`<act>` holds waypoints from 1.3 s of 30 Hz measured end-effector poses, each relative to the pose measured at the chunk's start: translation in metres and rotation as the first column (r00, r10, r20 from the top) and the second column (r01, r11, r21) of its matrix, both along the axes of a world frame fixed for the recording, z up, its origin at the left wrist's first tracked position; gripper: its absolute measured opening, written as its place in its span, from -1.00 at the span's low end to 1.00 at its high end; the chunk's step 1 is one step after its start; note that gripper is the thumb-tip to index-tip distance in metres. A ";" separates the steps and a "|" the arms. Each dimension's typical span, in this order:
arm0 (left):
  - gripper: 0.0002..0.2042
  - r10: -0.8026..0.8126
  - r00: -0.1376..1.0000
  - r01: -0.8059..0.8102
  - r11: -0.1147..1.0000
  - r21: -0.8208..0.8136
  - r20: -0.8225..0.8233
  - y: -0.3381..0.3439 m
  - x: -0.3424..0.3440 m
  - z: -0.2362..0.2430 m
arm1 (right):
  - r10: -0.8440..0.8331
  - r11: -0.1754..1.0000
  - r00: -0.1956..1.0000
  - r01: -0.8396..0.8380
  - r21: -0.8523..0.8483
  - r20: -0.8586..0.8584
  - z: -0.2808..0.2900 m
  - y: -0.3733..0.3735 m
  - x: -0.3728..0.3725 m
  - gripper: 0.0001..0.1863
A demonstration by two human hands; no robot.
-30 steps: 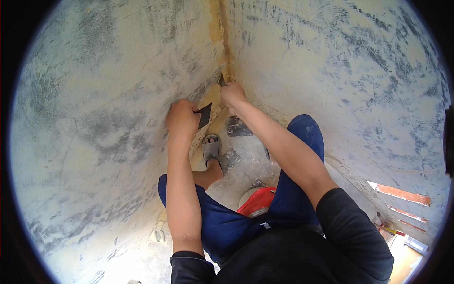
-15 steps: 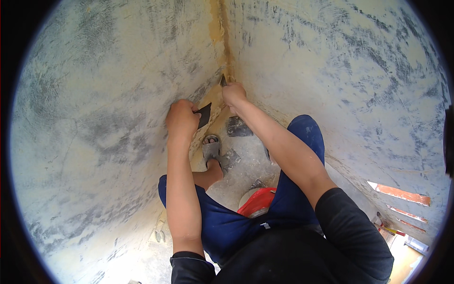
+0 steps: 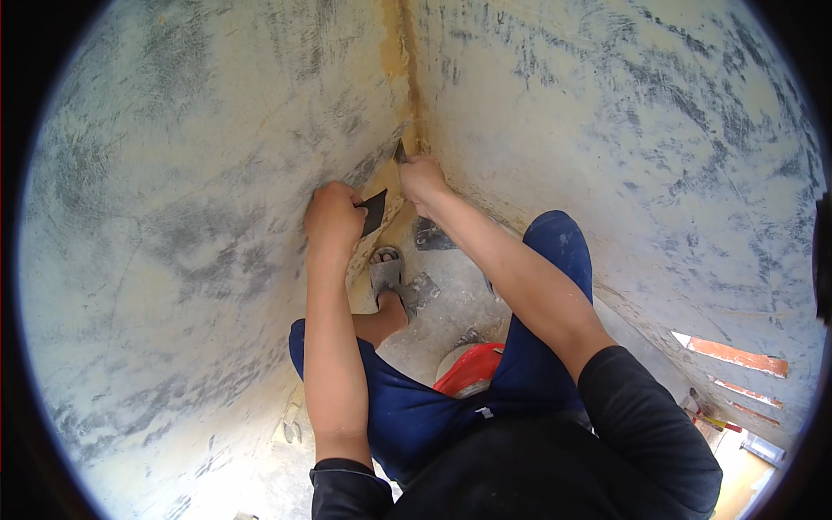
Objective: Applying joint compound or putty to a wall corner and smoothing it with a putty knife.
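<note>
My left hand (image 3: 334, 217) is closed on a dark, flat scraper blade (image 3: 373, 212), held beside the left wall (image 3: 217, 173). Farther off, my right hand (image 3: 422, 179) grips a putty knife (image 3: 399, 152), whose narrow dark blade points up at the left wall near the corner. My fingers cover its handle. The corner seam (image 3: 407, 61) between the two walls is brown and ochre. Patchy grey and cream coating covers the left wall and the right wall (image 3: 589, 147).
A dark square plate (image 3: 433, 234) lies on the floor below my right hand. My sandalled foot (image 3: 386, 269) stands near the left wall. Something red with a pale rim (image 3: 469, 368) sits between my legs. Slots showing orange brick (image 3: 737, 355) open low in the right wall.
My right hand has shifted slightly left and toward me, and the putty knife's blade has come off the corner seam toward the left wall. My left hand holds nearly the same place.
</note>
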State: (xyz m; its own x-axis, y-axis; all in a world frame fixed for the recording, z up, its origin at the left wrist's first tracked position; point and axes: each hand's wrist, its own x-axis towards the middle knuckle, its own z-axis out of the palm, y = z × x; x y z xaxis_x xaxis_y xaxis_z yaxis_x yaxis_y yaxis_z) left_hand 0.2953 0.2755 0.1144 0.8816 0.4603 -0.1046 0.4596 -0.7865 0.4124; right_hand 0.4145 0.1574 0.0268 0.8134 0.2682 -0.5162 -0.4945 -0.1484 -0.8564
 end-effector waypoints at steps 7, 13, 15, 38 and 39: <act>-0.77 -0.002 1.000 0.002 1.000 0.001 -0.005 -0.003 -0.003 0.000 | -0.047 0.996 0.999 0.047 -0.075 -0.005 0.004 -0.001 0.007 -0.73; -0.76 0.003 1.000 -0.003 1.000 -0.007 -0.022 0.001 -0.003 0.000 | -0.013 0.996 1.000 0.010 -0.084 -0.025 0.014 -0.002 0.006 -0.71; -0.75 0.002 1.000 -0.003 1.000 -0.007 -0.026 -0.002 -0.005 0.001 | -0.014 0.996 1.000 0.014 -0.089 -0.003 0.017 -0.002 -0.001 -0.71; -0.79 -0.001 0.992 0.007 0.999 -0.049 0.126 -0.008 -0.007 0.007 | -0.082 0.996 0.994 0.079 0.047 0.072 0.032 -0.002 -0.008 -0.76; -0.78 0.032 0.995 -0.027 0.998 -0.053 0.099 -0.008 -0.012 0.008 | -0.025 0.997 0.999 0.023 0.073 0.030 0.042 -0.004 -0.015 -0.76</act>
State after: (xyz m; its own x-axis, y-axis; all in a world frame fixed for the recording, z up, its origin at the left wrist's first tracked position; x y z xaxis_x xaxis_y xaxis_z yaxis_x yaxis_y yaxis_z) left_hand 0.2832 0.2680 0.1222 0.8747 0.4828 -0.0413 0.4371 -0.7494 0.4974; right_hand 0.3999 0.1530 0.0689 0.8351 0.2843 -0.4709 -0.4707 -0.0736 -0.8792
